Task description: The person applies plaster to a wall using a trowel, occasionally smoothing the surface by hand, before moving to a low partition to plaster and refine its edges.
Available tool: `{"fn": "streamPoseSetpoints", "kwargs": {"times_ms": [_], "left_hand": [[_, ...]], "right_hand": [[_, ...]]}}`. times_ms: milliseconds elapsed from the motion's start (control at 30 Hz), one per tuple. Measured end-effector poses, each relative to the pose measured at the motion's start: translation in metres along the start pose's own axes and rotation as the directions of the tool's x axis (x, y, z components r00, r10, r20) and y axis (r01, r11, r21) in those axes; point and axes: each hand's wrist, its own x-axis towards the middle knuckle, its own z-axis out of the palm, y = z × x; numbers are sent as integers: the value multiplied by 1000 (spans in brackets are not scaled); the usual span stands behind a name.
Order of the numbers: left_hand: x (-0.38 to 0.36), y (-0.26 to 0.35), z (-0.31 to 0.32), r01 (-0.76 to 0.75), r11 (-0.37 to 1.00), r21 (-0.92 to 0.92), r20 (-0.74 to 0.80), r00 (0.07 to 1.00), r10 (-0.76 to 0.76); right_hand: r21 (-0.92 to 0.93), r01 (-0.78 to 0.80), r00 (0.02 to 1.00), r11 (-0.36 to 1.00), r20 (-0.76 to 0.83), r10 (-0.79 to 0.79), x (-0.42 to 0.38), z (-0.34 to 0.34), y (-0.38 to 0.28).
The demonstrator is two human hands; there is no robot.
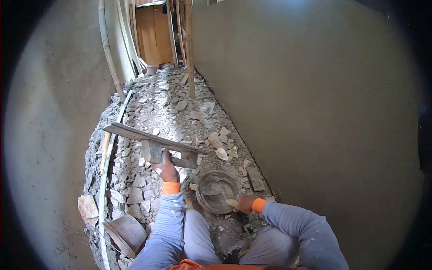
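Note:
My left hand (165,170) is closed round the handle of a long wooden float (155,140), which is held tilted above the rubble. My right hand (245,204) grips the pale handle of a tool (232,203) at the right rim of a round bucket (201,203). Grey wet mortar (217,189) lies inside the bucket, and the working end of the tool is hard to make out there. Both sleeves are grey-blue with orange cuffs.
Broken rubble (153,108) covers the floor between two plastered walls. Bamboo poles (191,54) stand ahead. On the left run a long pale strip (103,193) and a tipped bucket (128,231). A brown wooden panel (153,36) stands at the far end.

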Motion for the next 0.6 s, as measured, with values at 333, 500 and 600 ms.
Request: {"fn": "streamPoseSetpoints", "kwargs": {"times_ms": [333, 500, 600], "left_hand": [[-31, 4, 17, -30, 994, 102, 200, 980, 9], [-62, -2, 37, -120, 980, 160, 362, 931, 55], [-89, 13, 53, -123, 977, 175, 471, 882, 27]], "right_hand": [[-60, 33, 994, 998, -102, -39, -44, -48, -33], [93, 266, 762, 959, -630, -150, -34, -54, -22], [26, 303, 683, 953, -703, -198, -42, -58, -33]]}}
